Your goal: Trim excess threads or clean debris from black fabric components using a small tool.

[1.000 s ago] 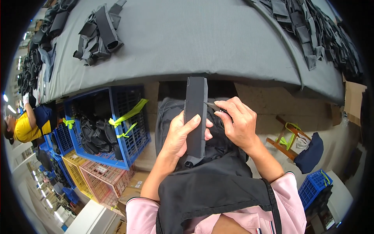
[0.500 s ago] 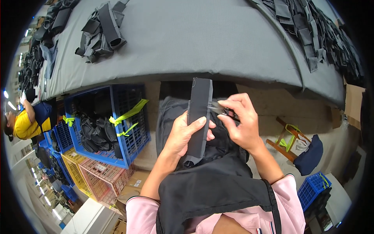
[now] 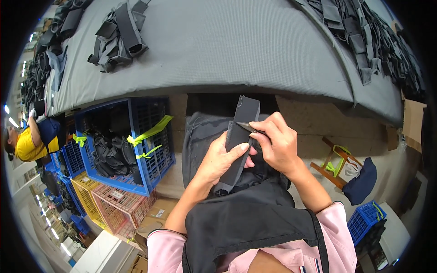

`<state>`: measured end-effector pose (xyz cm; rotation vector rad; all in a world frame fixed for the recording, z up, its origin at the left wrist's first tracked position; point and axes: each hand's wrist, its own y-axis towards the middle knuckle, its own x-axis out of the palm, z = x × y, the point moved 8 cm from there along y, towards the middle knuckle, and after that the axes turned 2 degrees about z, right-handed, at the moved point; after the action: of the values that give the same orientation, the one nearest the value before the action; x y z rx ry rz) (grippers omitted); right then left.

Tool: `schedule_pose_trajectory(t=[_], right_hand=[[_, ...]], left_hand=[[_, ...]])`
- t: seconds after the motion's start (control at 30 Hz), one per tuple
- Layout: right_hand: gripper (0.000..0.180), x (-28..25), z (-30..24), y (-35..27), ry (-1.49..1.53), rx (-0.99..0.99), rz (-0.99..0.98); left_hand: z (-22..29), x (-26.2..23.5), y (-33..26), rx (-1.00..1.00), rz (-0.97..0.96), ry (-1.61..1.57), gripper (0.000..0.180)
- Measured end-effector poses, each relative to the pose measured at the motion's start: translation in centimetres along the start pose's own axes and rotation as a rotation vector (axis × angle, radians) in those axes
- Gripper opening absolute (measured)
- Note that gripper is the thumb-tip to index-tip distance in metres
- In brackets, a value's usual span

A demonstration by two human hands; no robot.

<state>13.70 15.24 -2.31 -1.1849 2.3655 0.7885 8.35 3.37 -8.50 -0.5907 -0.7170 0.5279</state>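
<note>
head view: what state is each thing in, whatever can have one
Strip: tilted, upper end leaning right
Tool: tip over the strip, blades unclear
Left hand: closed on the strip
Right hand: closed on the tool
Pile: heaped loosely on the table
Big blue crate: holding black items, ribbon tied on

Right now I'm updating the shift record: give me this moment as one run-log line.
left hand: grips strip | right hand: holds pointed tool, tip at strip | table: upper-left pile | blue crate: black pieces
</note>
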Motion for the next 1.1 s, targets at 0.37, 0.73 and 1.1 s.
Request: schedule_pose_trajectory(t=[0.37,0.73,1.1], right_hand=[[0.02,2.2,4.2,-0.3,1.123,0.815,-0.069],[0.03,-4.1,1.2,1.8,-0.178,0.124,0.051],[0.021,-1.5,6.7,0.2,0.977,0.742,0.107]], left_hand=[[2.2,2.9,0.6,0.052,-0.408,-0.249,0.051],[2.1,3.3,2.0,0.09,-0.335,-0.311,0.061],[1.9,4.4,1.3,0.02,-0.421,-0.272,0.071]])
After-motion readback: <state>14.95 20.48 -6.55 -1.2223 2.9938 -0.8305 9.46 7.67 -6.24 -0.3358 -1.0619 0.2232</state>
